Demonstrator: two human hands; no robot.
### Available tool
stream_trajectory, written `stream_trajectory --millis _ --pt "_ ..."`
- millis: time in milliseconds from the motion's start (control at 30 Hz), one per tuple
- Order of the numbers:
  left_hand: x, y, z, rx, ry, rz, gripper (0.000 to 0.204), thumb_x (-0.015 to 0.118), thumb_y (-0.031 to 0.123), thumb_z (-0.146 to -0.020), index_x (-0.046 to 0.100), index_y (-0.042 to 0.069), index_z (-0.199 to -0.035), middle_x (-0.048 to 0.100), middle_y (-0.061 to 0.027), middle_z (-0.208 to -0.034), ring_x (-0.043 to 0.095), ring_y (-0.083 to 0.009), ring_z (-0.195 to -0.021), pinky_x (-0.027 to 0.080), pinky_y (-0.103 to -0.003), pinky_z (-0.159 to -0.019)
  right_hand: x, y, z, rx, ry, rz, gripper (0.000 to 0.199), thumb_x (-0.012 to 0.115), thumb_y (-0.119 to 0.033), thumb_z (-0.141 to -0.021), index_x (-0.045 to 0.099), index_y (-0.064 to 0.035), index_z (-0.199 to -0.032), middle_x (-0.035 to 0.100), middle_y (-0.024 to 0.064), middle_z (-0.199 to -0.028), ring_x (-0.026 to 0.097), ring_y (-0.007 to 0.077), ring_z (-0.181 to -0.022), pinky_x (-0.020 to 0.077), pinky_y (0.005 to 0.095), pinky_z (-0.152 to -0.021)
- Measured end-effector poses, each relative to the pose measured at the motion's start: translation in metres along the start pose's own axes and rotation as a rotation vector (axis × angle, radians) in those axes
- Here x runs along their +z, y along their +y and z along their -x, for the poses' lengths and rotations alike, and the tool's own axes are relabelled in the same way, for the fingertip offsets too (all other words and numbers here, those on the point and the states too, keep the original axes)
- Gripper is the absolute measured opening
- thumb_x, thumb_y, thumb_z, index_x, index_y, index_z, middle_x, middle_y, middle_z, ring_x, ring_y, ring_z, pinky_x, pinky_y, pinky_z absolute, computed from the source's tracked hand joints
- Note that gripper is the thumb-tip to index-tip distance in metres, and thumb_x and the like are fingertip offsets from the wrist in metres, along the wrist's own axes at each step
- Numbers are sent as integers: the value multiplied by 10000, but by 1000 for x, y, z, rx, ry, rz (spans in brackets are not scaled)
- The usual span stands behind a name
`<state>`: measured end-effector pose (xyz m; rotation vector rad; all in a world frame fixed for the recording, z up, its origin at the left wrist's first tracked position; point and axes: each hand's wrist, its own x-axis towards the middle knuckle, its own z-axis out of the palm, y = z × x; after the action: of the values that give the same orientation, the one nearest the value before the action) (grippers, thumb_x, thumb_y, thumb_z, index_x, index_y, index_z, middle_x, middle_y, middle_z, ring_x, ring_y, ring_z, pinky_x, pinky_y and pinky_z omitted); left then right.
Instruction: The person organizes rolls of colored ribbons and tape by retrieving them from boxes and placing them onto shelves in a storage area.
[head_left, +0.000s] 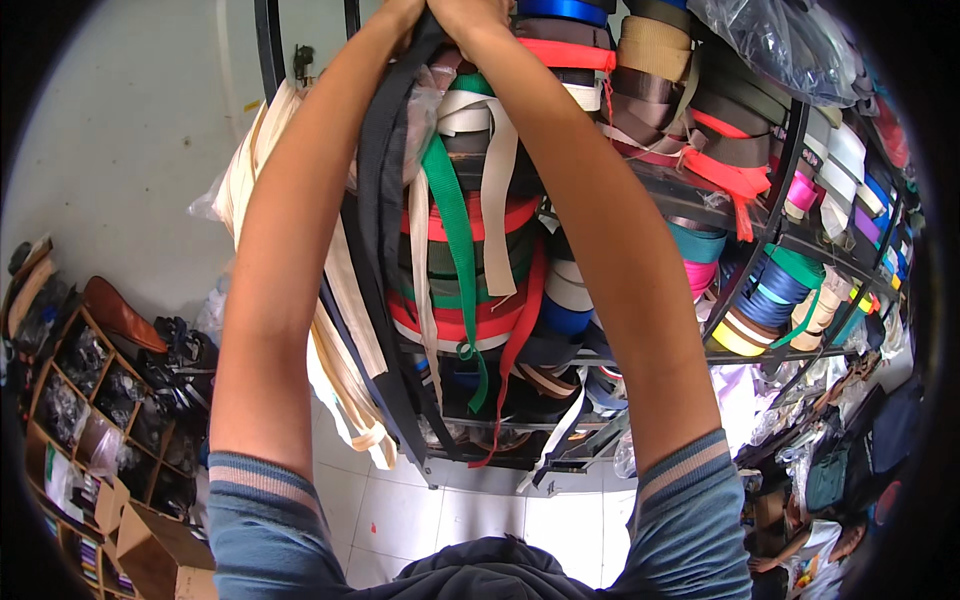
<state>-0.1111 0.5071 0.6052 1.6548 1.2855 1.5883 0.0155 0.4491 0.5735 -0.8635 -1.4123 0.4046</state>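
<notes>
Left hand point(403, 12): raised to the top edge of the view, mostly cut off there; it meets the upper end of the black strap, but the fingers are out of frame, so how far it is closed cannot be told.
Right hand point(470, 14): raised just beside the left hand, also cut by the top edge; only the wrist and heel show, and its grip cannot be told.
Black strap point(380, 190): wide webbing, hangs from the hands down past the left forearm toward the floor; its top end is hidden at the frame edge.
Green strap point(457, 215): hangs loose between the forearms, in front of the rolls.
Cream straps point(497, 190): hang beside the green strap; upper ends hidden behind the arms.
Webbing rolls point(470, 310): stacked red, green, blue and brown rolls, partly covered by both forearms.
Rack point(770, 215): dark metal shelving, bent by the lens, runs off to the right; far rolls too small to tell apart.
Plastic bag point(775, 45): clear, on top of the rack, cut off at the rim.
Compartment shelf point(85, 400): lower left, contents dark and hard to make out.
Floor point(450, 515): white tiles, partly hidden by the person's torso.
</notes>
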Motion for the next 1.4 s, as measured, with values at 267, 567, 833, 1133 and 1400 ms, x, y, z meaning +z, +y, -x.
stream_trajectory --millis 267,567,833,1133,1400 --pt "13 -4 -9 15 -56 32 865 157 769 -846 444 139 -1364 460 -171 -1358 393 -325 -1275 293 -548 -1030 -30 2 -3 -519 52 537 655 506 -566 -839 650 51 -1007 668 232 -943 653 374 -914 521 438 -801" --pt "18 -3 -12 35 -103 53 867 135 770 -847 472 144 -1343 479 -149 -1343 398 -297 -1273 264 -536 -1050 -44 12 -5 -963 149 421 452 482 -390 -904 676 14 -844 644 222 -920 648 384 -794 520 460 -709" --pt "2 -4 -10 72 -170 29 872 116 771 -847 497 149 -1325 496 -130 -1329 402 -273 -1271 237 -525 -1067 -38 17 -4 -866 203 523 471 462 -400 -909 666 25 -907 624 224 -1015 612 380 -926 500 453 -794" --pt "3 19 83 138 105 -120 969 293 810 -798 160 134 -1480 189 -158 -1502 259 -416 -1334 204 -624 -1046 -51 20 14 -793 124 420 422 510 -355 -892 623 18 -1054 596 220 -1084 603 383 -953 492 443 -829" --pt "-8 10 64 291 106 -155 878 340 686 -880 92 107 -1492 193 -144 -1513 268 -352 -1350 251 -508 -1076 -71 28 30 -877 181 411 321 537 -238 -864 618 7 -1057 587 179 -1108 567 367 -999 486 443 -839"
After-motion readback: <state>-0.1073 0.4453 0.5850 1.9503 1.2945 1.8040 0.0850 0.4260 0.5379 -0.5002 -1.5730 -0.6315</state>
